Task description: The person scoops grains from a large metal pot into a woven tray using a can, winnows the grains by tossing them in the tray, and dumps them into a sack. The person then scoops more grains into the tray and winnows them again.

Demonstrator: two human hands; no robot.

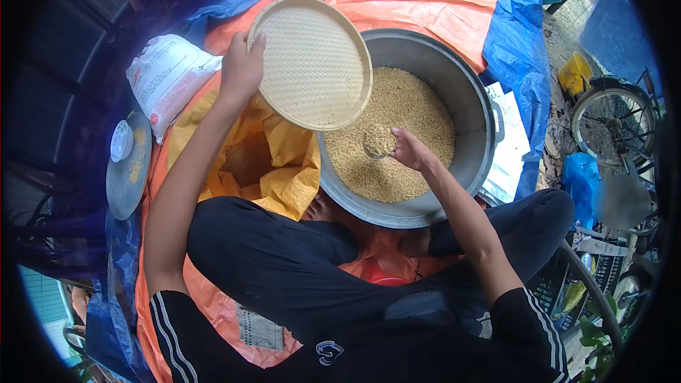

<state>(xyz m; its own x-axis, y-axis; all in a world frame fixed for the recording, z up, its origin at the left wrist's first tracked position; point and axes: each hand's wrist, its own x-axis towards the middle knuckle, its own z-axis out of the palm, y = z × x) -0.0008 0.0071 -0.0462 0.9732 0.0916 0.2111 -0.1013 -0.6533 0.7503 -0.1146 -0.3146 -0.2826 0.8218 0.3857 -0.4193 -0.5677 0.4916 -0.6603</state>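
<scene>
Clamping left fingers [258,44] on pale woven tray [310,64], right fingers [399,139] on apparently full cup [367,149].

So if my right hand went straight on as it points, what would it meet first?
Your right hand would probably meet the woven tray in your left hand first, though it might pass underneath; depth is unclear.

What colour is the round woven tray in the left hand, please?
The round woven tray is pale beige, seen best in the head view.
</scene>
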